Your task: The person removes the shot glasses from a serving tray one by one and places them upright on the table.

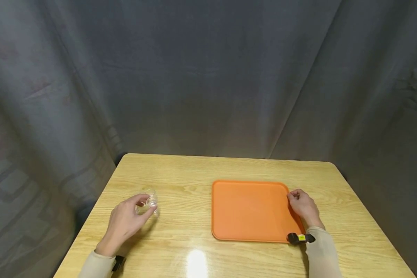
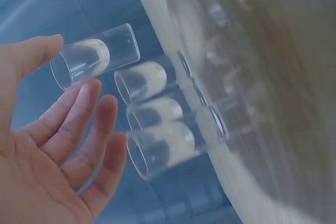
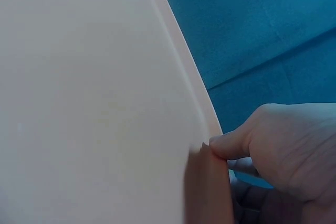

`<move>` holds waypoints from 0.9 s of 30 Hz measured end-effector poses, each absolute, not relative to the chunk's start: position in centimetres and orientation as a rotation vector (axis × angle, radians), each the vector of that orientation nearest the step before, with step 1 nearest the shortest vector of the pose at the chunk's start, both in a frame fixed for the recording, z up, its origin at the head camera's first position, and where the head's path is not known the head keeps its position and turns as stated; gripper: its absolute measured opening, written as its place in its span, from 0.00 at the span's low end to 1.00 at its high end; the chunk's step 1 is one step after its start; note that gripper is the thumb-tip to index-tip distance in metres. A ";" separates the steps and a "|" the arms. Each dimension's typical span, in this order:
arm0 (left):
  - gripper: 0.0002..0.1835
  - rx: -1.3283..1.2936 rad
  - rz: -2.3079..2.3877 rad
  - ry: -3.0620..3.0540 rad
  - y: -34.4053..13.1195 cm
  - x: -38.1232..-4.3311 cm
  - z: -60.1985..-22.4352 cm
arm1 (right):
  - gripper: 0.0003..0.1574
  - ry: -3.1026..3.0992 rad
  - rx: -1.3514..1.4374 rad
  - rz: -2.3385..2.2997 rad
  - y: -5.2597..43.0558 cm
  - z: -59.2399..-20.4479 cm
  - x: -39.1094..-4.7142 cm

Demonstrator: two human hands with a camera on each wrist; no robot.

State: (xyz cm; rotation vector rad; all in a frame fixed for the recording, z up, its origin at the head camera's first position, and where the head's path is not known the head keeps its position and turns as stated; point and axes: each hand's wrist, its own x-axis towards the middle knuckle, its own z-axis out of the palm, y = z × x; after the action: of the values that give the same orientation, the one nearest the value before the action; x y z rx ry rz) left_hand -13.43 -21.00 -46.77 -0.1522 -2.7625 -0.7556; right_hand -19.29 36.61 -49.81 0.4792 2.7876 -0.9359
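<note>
At the table's left side my left hand [image 1: 126, 222] pinches a small clear shot glass [image 2: 97, 56] near its rim, between thumb and fingers. In the left wrist view that glass sits a little above three similar glasses [image 2: 168, 148], which stand close together in a row on the table. The head view shows the clear glasses [image 1: 152, 200] partly covered by the fingers. On the right, my right hand [image 1: 304, 208] pinches the right edge of a flat orange tray [image 1: 248, 210], thumb on top of the rim [image 3: 210, 124]. Fingers below the rim are partly hidden.
The light wooden table [image 1: 180, 173] has rounded far corners. Grey curtains [image 1: 208, 77] hang behind it and along both sides. A stretch of tabletop lies between the glasses and the tray.
</note>
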 end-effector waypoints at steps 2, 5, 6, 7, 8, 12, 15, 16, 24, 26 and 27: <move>0.23 -0.120 -0.762 -2.759 -21.5 -13.2 -46.6 | 0.28 2.789 0.477 -0.940 36.6 -49.8 -19.3; 0.23 -0.083 -0.763 -2.744 -22.1 -12.9 -46.7 | 0.28 2.797 0.469 -0.940 36.6 -49.7 -19.3; 0.23 -0.077 -0.756 -2.737 -22.3 -12.8 -46.7 | 0.28 2.798 0.470 -0.941 36.6 -49.7 -19.3; 0.23 -0.072 -0.747 -2.727 -22.5 -12.7 -46.8 | 0.28 2.799 0.468 -0.941 36.6 -49.6 -19.3; 0.23 -0.069 -0.737 -2.715 -22.7 -12.7 -46.9 | 0.28 2.801 0.467 -0.939 36.6 -49.6 -19.3; 0.21 -0.079 -0.706 -2.659 -23.2 -12.7 -47.5 | 0.28 2.806 0.466 -0.937 36.7 -49.7 -19.3; 0.21 -0.091 -0.705 -2.627 -23.6 -12.7 -47.8 | 0.28 2.805 0.476 -0.941 36.6 -49.7 -19.3; 0.21 -0.094 -0.702 -2.622 -23.7 -12.8 -47.9 | 0.28 2.804 0.479 -0.943 36.6 -49.7 -19.3; 0.22 -0.108 -0.669 -2.667 -23.9 -12.8 -48.1 | 0.28 2.790 0.489 -0.956 36.5 -49.8 -19.3; 0.22 -0.111 -0.652 -2.683 -23.9 -12.9 -48.1 | 0.28 2.785 0.491 -0.958 36.5 -49.8 -19.4; 0.23 -0.115 -0.645 -2.690 -23.9 -12.8 -48.1 | 0.28 2.782 0.491 -0.958 36.5 -49.8 -19.4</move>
State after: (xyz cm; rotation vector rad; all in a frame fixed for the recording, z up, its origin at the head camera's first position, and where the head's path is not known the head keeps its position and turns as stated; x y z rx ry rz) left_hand -12.85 -23.93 -48.13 -0.1154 -2.6904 -0.6451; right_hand -19.36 36.52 -49.80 0.4914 2.7823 -0.9580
